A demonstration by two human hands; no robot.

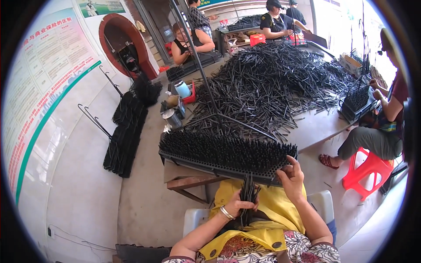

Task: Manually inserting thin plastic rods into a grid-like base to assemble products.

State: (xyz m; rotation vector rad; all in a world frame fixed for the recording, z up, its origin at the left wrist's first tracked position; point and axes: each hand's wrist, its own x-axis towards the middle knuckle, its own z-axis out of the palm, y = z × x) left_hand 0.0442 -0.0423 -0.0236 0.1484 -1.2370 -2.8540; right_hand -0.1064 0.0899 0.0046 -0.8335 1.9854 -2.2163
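My left hand (pixel 240 203) is closed around a bundle of thin black strips (pixel 249 189), held upright over my lap below the rack's front edge. In front of me lies a long black rack (pixel 206 165) full of small holes, and most of it bristles with upright black strips (pixel 228 151). My right hand (pixel 292 177) is at the rack's right end, beside a patch of bare holes (pixel 272 170). Its thumb and fingers are bent together at the holes; anything between them is too small to make out.
Behind the rack, loose black strips (pixel 280 74) are heaped on the table. A thin metal stand (pixel 206 83) rises before me. A metal cup (pixel 172 119) and red basket (pixel 189 93) sit left. Filled racks (pixel 125 140) line the left wall. Co-workers sit around; a red stool (pixel 368 173) is right.
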